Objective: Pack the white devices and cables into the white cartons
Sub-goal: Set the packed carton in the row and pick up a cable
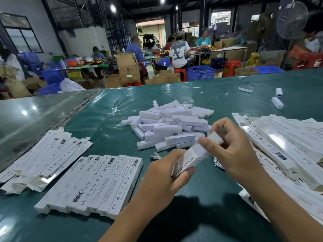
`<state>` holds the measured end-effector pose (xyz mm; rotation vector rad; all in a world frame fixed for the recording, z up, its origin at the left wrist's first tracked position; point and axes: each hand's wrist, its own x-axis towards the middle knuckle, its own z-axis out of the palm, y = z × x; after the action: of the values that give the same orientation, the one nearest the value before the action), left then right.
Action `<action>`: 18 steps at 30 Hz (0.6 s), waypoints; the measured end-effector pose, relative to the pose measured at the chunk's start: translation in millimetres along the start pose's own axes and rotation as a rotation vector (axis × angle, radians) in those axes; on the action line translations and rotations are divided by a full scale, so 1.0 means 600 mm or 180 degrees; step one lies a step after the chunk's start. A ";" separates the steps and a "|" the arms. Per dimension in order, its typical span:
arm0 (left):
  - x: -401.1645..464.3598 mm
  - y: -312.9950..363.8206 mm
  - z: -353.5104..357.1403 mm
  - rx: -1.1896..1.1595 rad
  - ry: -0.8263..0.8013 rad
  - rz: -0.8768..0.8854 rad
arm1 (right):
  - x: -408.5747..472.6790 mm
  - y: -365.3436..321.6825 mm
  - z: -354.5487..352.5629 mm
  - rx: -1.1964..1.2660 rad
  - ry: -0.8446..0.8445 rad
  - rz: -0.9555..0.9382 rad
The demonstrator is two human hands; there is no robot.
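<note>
Carton (187, 160) held up over the bench (201, 215) near its front edge, tilted, far end raised toward the right. Left hand (167, 179) wrapped round the lower end, fingers curled under it. Right hand (232, 147) pinching a white device (215, 139) at the carton's upper mouth, thumb on top. Heap of devices (172, 125) mid-bench, just beyond the hands. Cable (156, 157) lying loose beside the left hand. Row of closed cartons (97, 186) toward the front left corner; loose stack of flat cartons (286, 147) along the right edge.
</note>
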<state>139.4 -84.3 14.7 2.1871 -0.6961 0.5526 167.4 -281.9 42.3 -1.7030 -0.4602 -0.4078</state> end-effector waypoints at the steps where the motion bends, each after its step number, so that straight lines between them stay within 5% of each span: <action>1: -0.001 0.001 0.002 -0.0189 0.0027 -0.0091 | -0.003 -0.004 0.009 -0.0064 0.0110 -0.0178; 8: 0.002 -0.002 0.017 -0.1271 0.0436 -0.0679 | -0.015 -0.004 0.022 -0.0689 0.0253 -0.0929; 12: 0.003 -0.016 0.009 -0.1422 0.0794 -0.0971 | 0.003 0.033 0.001 -0.1236 0.0708 -0.0261; 16: 0.003 -0.025 0.007 -0.1737 0.0885 -0.0942 | 0.013 0.090 -0.021 -0.2999 -0.0300 0.0989; 18: 0.003 -0.022 0.010 -0.1680 0.0779 -0.0862 | 0.013 0.104 -0.020 -0.3396 -0.0464 0.0979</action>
<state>149.8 -82.1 5.0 1.6493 -0.3530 0.4259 205.9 -302.7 -4.2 -2.8006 -0.0413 -0.3145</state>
